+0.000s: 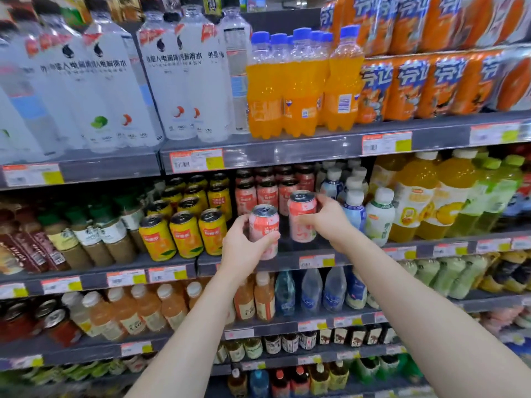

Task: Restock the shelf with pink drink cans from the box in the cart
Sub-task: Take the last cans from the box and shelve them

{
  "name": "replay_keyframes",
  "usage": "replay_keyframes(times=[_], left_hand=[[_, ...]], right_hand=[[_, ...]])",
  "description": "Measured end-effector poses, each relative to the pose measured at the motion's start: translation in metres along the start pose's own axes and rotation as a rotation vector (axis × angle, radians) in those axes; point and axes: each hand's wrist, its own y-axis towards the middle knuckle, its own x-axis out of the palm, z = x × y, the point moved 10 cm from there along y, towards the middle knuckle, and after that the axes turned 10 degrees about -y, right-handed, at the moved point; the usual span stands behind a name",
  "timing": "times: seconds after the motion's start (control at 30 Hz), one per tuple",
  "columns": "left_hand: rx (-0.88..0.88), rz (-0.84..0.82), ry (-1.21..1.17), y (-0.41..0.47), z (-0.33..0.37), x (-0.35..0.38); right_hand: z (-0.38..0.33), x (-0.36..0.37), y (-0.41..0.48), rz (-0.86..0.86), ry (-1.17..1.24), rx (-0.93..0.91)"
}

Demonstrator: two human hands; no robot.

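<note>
Your left hand (244,249) curls its fingers round an upright pink can (265,229), held just above the shelf edge (287,261). Your right hand (326,219) grips a second pink can (301,218) just beside the first; whether it touches the shelf is unclear. Stocked pink cans (267,192) stand behind both grips, and yellow cans (184,234) left of your left grip.

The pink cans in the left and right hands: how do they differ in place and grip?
The left hand's can sits lower, before the shelf edge; the right hand's can is higher, closer to the pink cans on the shelf. The left hand wraps its can's lower body; the right hand grips its can from the side. Both are upright, silver-topped.
</note>
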Motion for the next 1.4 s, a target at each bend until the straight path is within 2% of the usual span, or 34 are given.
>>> replay_keyframes(times=[0.37,0.83,1.4], left_hand=[[-0.035,0.103,0.04,0.013,-0.015,0.005],[-0.048,0.105,0.037,0.021,-0.023,0.004],[-0.054,0.1,0.015,0.034,-0.033,0.004]], right_hand=[[0.026,0.033,0.043,-0.105,0.0,0.009],[0.046,0.041,0.064,-0.079,0.036,0.005],[0.06,0.042,0.092,-0.042,-0.072,0.029]])
